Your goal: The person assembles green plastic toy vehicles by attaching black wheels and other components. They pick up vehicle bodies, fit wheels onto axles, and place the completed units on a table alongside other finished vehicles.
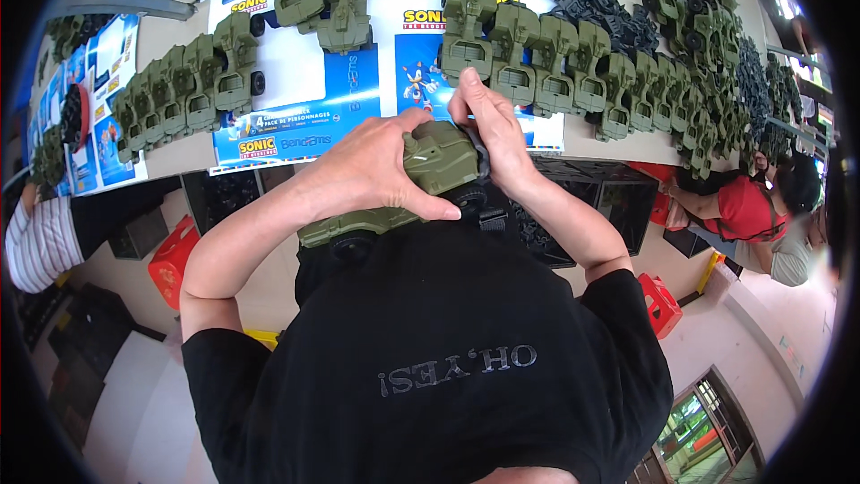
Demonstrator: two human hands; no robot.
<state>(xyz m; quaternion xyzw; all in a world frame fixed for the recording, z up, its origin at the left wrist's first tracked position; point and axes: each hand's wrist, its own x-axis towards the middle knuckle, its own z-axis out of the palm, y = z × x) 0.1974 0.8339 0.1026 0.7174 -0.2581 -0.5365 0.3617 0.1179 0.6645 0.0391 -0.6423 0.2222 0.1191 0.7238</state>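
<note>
An olive-green toy military truck with black wheels lies sideways in front of my chest, just off the near edge of the table. My left hand wraps round its front half, thumb low near a wheel and fingers over the top. My right hand closes on the truck's front end, its thumb pointing up and the other fingers curled behind. A thin dark grey part shows between my right palm and the truck's front. The fingertips of the right hand are partly hidden.
Rows of similar green trucks line the table, with another row at left. Dark grey plastic parts are heaped at the back. Blue-and-white printed sheets cover the tabletop. Red stools stand below. A person in red sits at right.
</note>
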